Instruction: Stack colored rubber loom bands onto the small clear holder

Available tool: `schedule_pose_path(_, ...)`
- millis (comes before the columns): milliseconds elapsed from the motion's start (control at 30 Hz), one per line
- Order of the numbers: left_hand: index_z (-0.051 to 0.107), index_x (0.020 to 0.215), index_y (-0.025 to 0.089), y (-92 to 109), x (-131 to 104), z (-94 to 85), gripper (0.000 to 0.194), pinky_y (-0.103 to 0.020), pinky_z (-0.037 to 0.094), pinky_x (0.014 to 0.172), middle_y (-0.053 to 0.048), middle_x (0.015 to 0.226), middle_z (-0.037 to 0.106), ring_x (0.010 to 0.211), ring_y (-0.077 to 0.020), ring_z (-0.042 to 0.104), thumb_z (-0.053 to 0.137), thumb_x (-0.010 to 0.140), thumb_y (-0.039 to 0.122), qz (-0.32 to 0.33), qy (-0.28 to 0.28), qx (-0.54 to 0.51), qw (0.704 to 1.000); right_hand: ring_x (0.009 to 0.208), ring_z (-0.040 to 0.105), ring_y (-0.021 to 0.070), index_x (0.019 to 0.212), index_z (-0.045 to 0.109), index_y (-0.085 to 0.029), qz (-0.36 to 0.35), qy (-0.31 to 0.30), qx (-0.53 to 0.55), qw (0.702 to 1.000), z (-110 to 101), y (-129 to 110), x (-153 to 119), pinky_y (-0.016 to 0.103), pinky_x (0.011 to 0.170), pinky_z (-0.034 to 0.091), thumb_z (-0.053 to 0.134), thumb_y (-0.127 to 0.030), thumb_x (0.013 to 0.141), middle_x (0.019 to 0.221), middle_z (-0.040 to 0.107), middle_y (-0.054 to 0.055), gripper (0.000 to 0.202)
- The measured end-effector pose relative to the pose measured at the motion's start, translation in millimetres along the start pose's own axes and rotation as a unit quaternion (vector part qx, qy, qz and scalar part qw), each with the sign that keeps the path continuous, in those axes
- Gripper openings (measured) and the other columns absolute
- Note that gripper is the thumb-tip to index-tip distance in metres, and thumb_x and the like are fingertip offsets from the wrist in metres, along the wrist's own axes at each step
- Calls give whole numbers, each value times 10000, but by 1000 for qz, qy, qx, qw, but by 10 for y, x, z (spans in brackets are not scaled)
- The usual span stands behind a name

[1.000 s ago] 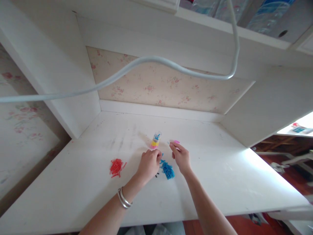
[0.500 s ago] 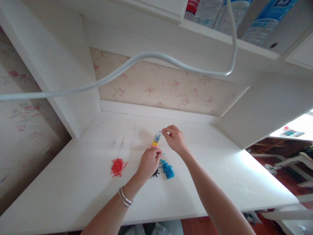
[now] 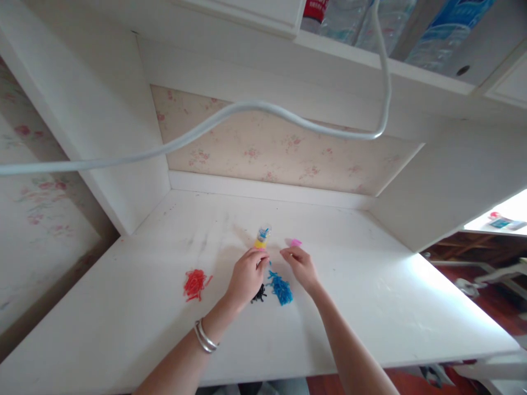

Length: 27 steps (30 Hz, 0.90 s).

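My left hand [image 3: 248, 272] is closed, with a small blue strip like a rubber band [image 3: 270, 263] poking out at its fingertips. Just beyond it stands a small clear container [image 3: 264, 232] with blue pieces near its top and yellow and pink lower down. Whether the left fingers touch the container is hidden. My right hand [image 3: 302, 266] is pinched a little to the right, and nothing shows between its fingers. Below the hands lies a pile of blue rubber bands [image 3: 281, 289]. A black pile [image 3: 259, 294] is partly covered by my left hand.
A pile of red bands [image 3: 195, 285] lies left on the white tabletop [image 3: 144, 307]. Behind my right hand is a small pink piece [image 3: 295, 242]. A white cable [image 3: 255, 106] hangs across the view, and bottles [image 3: 341, 22] stand on the shelf above.
My right hand has come down and toward me, away from the container's top, where it held a small blue band. The pink piece has come into sight. My left hand stays nearly in place.
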<state>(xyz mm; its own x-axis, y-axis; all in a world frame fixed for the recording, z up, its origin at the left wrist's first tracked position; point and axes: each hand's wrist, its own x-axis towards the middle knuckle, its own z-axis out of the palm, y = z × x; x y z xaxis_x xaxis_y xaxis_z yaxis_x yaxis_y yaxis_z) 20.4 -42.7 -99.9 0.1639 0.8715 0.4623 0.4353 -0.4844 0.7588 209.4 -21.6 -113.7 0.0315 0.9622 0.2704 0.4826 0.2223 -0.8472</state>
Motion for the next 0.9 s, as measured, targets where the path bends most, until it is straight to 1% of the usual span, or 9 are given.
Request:
schedule_pose_path(100,650,963,206,30,-3,-1,172,-257,499,793,-42,958,672,870,-147,628,492,894,214,0,12,4,1000,777,594,180,851,740,-225,-43,-60,-12,997,17,144,-145,306,710,460,570,-415,834,828,665,53,255)
schedule_pose_path(200,648,996,213,67,-2,-17,187,-250,507,747,-41,948,684,818,-144,635,492,899,248,-2,24,17,1000,820,594,174,937,740,-270,-73,-98,-47,991,-11,147,-183,300,737,463,553,-379,855,878,649,43,231)
schedule_pose_path(267,652,985,211,97,13,-41,191,-243,507,728,-37,939,694,785,-139,636,495,900,279,-11,34,24,999,824,587,163,948,740,-305,-93,-127,-95,983,-36,132,-176,292,750,453,555,-359,856,889,640,28,213)
schedule_pose_path(367,659,956,208,161,77,-104,201,-224,506,689,-20,895,706,708,-121,629,513,891,330,-38,61,28,997,866,577,159,960,732,-360,-120,-154,-164,967,-55,142,-168,309,825,416,580,-310,839,921,636,5,200)
schedule_pose_path(467,661,951,213,247,215,-192,213,-203,499,629,-4,862,709,634,-103,614,535,871,365,-53,88,34,994,878,575,160,938,731,-378,-129,-157,-190,961,-55,173,-175,318,839,399,628,-275,794,941,629,-9,205)
schedule_pose_path(533,662,946,213,304,345,-248,219,-199,494,607,-4,869,713,613,-99,608,550,857,379,-48,106,50,992,862,581,153,883,740,-357,-127,-151,-182,963,-59,182,-184,306,818,405,637,-263,777,934,625,-10,174)
schedule_pose_path(633,662,952,212,346,552,-300,216,-213,508,657,-12,891,719,659,-112,631,563,842,368,-33,124,77,989,840,591,143,791,738,-306,-123,-140,-163,969,-75,163,-194,294,798,418,630,-248,765,921,619,-5,126)
schedule_pose_path(767,656,948,208,283,740,-278,182,-244,522,742,-20,911,723,792,-142,668,565,832,315,-19,127,89,988,810,600,147,750,712,-249,-114,-131,-133,976,-89,135,-201,304,783,439,595,-224,773,892,619,9,121)
schedule_pose_path(900,653,954,215,177,795,-198,177,-254,523,774,-14,920,726,841,-147,674,552,839,303,-22,97,89,991,767,594,148,771,699,-202,-91,-119,-89,985,-72,165,-202,298,726,470,556,-257,802,912,614,45,157)
